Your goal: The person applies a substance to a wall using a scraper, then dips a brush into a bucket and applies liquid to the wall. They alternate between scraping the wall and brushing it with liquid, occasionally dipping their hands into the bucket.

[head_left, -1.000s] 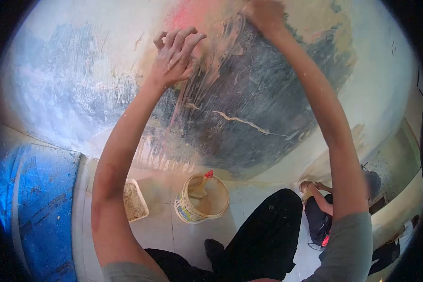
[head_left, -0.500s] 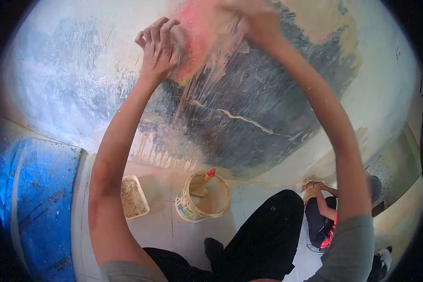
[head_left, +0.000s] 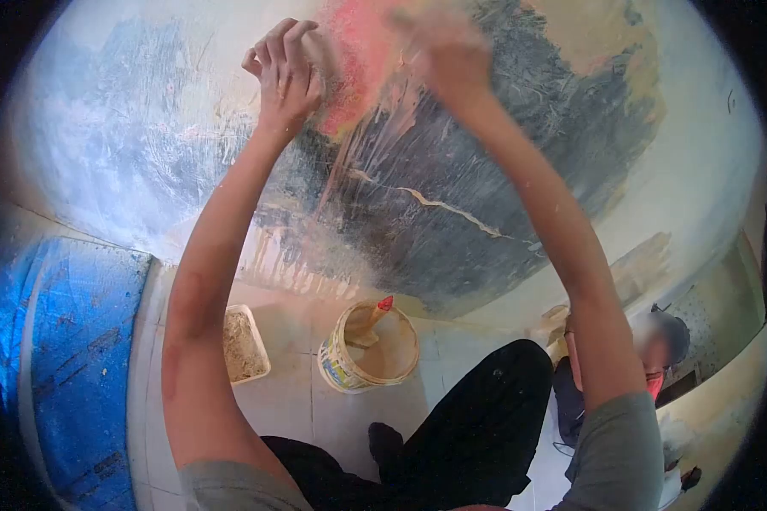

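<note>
overhead, both arms are raised against the wall point(head_left: 452, 213), a curved-looking surface with dark grey, blue and red patches and a pale crack running across it. the left hand point(head_left: 285, 72) is pressed near the red patch point(head_left: 358, 51), fingers point(head_left: 273, 47) curled together and half closed; whether they hold a small pad or nothing cannot be told. the right hand point(head_left: 447, 51) is blurred at the upper part of the wall, just beside the red patch; its grip cannot be told either.

on the floor point(head_left: 298, 400) below stand a round bucket point(head_left: 368, 349) with a red-tipped tool handle point(head_left: 382, 305) leaning inside, and near it a shallow tray point(head_left: 243, 345) of sandy material. a blue sheet point(head_left: 68, 358) lies at the left. another person point(head_left: 648, 358) crouches low at the right, well apart from the raised arms.

hazards, as judged from this position: wet material appears to streak down the wall, so drips could fall toward the bucket, the floor or the person's dark trousers point(head_left: 477, 417). the bucket stands near the feet; a step forward could tip it. loose flakes around the crack could come away under hand pressure.
</note>
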`<state>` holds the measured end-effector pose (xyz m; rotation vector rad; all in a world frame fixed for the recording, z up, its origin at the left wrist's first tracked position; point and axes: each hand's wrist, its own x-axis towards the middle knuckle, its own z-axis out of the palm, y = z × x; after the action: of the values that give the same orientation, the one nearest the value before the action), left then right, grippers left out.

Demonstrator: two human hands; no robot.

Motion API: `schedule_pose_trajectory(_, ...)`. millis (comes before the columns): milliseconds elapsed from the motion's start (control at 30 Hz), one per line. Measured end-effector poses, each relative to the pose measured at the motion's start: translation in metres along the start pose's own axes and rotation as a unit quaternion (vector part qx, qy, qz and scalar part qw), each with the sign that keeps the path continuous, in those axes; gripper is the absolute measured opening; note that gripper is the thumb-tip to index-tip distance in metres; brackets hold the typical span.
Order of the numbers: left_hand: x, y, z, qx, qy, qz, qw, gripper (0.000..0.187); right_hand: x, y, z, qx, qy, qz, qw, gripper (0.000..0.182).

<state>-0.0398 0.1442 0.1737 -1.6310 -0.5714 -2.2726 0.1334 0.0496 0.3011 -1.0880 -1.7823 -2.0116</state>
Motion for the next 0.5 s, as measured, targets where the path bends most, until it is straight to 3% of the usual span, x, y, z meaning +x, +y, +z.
schedule_pose_trajectory(33,0.0,0.001,0.001,-0.006,0.0,0.004,1.0,0.061,-0.007,-0.011,0.0,0.002,0.004,0.0,1.0,0.034)
schedule_pose_trajectory(100,0.002,0.001,0.001,-0.007,-0.003,0.011,1.0,0.061,-0.015,-0.03,-0.002,0.067,0.015,-0.129,0.989,0.032)
schedule_pose_trajectory(133,0.005,0.0,0.002,0.002,-0.003,0.02,1.0,0.062,-0.008,-0.024,0.0,0.071,0.018,-0.126,0.989,0.032)
schedule_pose_trajectory(200,0.004,0.002,-0.003,0.009,-0.02,0.017,1.0,0.057,0.019,0.002,-0.007,0.077,0.005,-0.032,0.996,0.031)
schedule_pose_trajectory(233,0.002,0.003,-0.003,0.008,-0.024,0.016,1.0,0.057,0.028,0.003,-0.015,0.078,0.002,-0.03,0.996,0.031)
schedule_pose_trajectory(300,-0.003,0.003,-0.001,0.013,-0.007,-0.005,1.0,0.057,0.043,-0.004,-0.026,0.093,0.061,0.052,0.992,0.013)
schedule_pose_trajectory(333,-0.003,0.002,-0.001,0.019,-0.011,0.02,1.0,0.057,0.029,-0.014,-0.018,0.091,0.057,0.053,0.993,0.013)
schedule_pose_trajectory(400,-0.004,0.001,0.003,0.013,-0.006,0.018,1.0,0.059,0.0,-0.036,0.001,-0.044,-0.052,-0.04,0.997,0.024)
schedule_pose_trajectory(433,-0.003,-0.001,0.003,0.011,0.0,0.017,1.0,0.062,-0.001,-0.034,0.003,-0.044,-0.047,-0.038,0.997,0.024)
schedule_pose_trajectory(500,0.0,0.001,0.003,0.011,0.007,0.007,1.0,0.062,0.002,-0.033,-0.005,0.086,0.058,-0.185,0.977,0.015)
